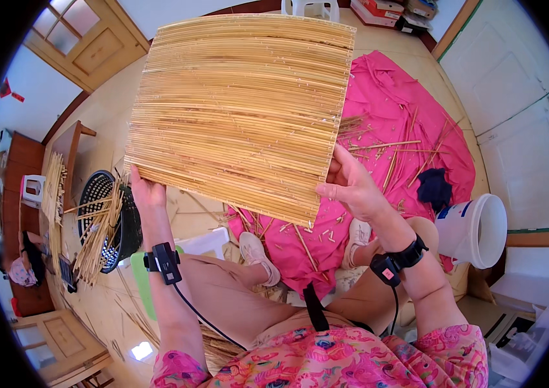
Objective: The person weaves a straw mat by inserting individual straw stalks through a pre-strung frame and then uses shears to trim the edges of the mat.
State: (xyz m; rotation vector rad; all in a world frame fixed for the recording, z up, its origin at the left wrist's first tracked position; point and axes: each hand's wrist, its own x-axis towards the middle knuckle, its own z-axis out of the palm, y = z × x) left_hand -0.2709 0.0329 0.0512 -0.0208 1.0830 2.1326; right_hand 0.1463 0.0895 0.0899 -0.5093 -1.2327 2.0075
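Observation:
A panel of straw stalks (239,110), laid side by side in a flat yellow-brown sheet, is lifted in front of me above the floor. My left hand (149,189) grips its lower left corner, the fingers partly hidden behind it. On the right edge near the lower corner, my right hand (355,184) pinches the panel with the thumb near its front face and the fingers curled behind. Below and to the right spreads a pink cloth (410,110), strewn with loose stalks (384,145) and short cut bits. Both wrists carry black strapped devices.
At the left, a dark plastic basket (129,226) holds long stalks, with more stalks lying on a wooden bench beside it. A white bucket (491,229) lies tipped at the right, near a dark crumpled cloth (434,189). Boxes (378,9) stand at the far wall.

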